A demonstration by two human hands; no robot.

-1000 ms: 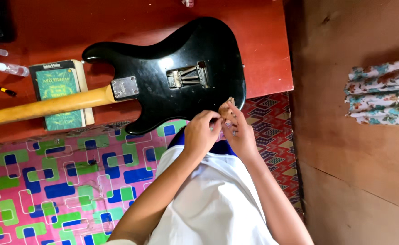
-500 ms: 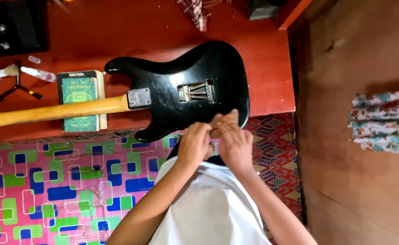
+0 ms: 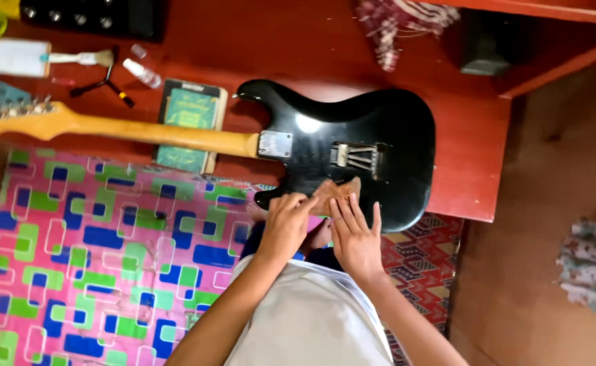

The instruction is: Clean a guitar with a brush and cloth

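A black electric guitar body (image 3: 359, 146) lies face down on a red wooden table (image 3: 474, 163), its pale wooden neck (image 3: 128, 129) running left across a green book (image 3: 189, 125). My left hand (image 3: 285, 227) and my right hand (image 3: 353, 237) are together at the near edge of the guitar body. Between them they hold a small brown piece (image 3: 334, 193), thin like paper or cloth, against the black surface. My left fingers are curled on it; my right fingers lie flat beside it.
A brush (image 3: 74, 59), a small clear bottle (image 3: 140, 72), a three-armed tool (image 3: 105, 83) and a black box with knobs (image 3: 88, 17) sit at the table's far left. A colourful patterned mat (image 3: 101, 257) covers the floor. A folded cloth (image 3: 592, 274) lies at the right.
The view has shifted, so the guitar and table sit lower in the frame. My hands stay together at the guitar's edge, and the brown piece shows more clearly between them.
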